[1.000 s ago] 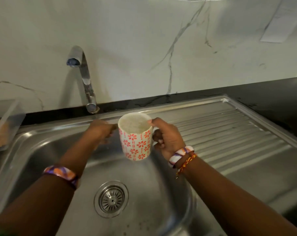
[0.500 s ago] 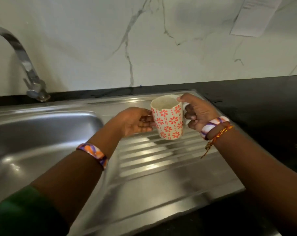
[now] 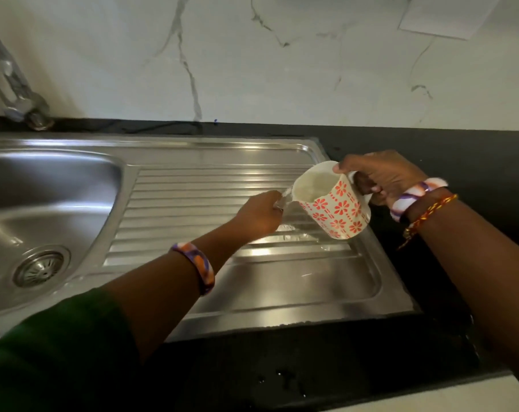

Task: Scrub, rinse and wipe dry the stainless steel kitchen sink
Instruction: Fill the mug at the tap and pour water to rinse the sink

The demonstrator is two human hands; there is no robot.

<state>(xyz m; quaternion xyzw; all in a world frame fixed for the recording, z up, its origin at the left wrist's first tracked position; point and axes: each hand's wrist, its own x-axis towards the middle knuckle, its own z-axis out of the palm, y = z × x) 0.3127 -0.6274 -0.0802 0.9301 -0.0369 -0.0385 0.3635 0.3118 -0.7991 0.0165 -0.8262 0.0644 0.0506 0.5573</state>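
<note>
No legible text, brand or number appears. The mug bears only a red flower pattern; the paper on the wall reads blank.

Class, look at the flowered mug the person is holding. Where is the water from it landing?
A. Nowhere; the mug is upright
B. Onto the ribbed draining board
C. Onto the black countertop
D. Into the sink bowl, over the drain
B: the right hand tilts the mug and water runs onto the ribbed draining board.

Home kitchen: steel sink, tap, marble splashback
</note>
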